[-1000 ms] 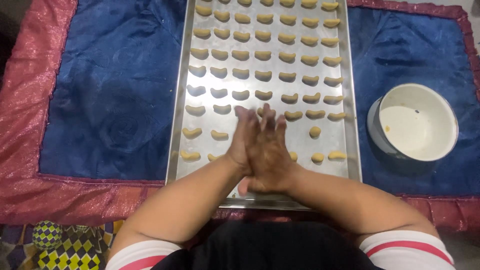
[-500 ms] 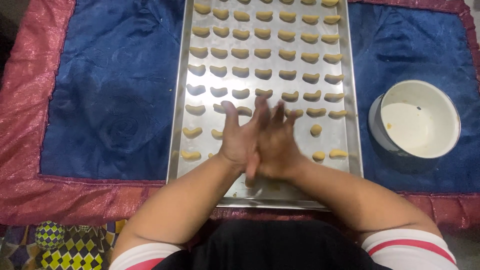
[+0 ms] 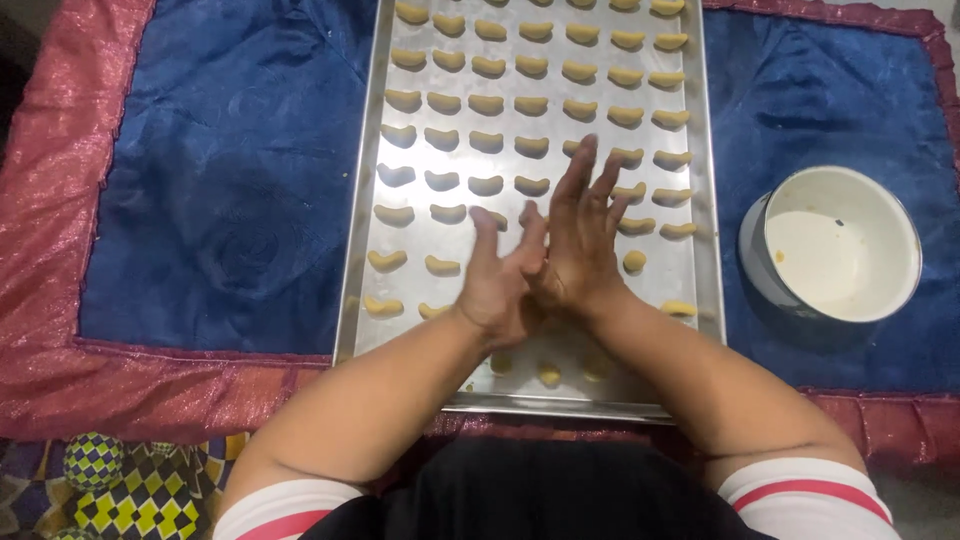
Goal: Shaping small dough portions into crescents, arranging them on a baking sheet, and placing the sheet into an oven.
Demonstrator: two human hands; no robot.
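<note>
Pressing together: left hand (image 3: 500, 285) and right hand (image 3: 578, 245) meet palm to palm above the near part of the tray; whether dough sits between the palms I cannot tell.
Left fingers: (image 3: 487, 235) straight, a little apart, gripping nothing visible.
Right fingers: (image 3: 590, 170) stretched longer and slightly fanned, reaching past the left hand's tips.
Tray: metal baking tray (image 3: 362, 200) lies under both hands on a blue cloth (image 3: 220, 180) edged in red.
Dough pieces: small curved yellow dough pieces (image 3: 487, 103) sit in rows, filling the far part, sparse near the hands.
Bowl: white bowl (image 3: 835, 245) stands right of the tray, just beside it.
</note>
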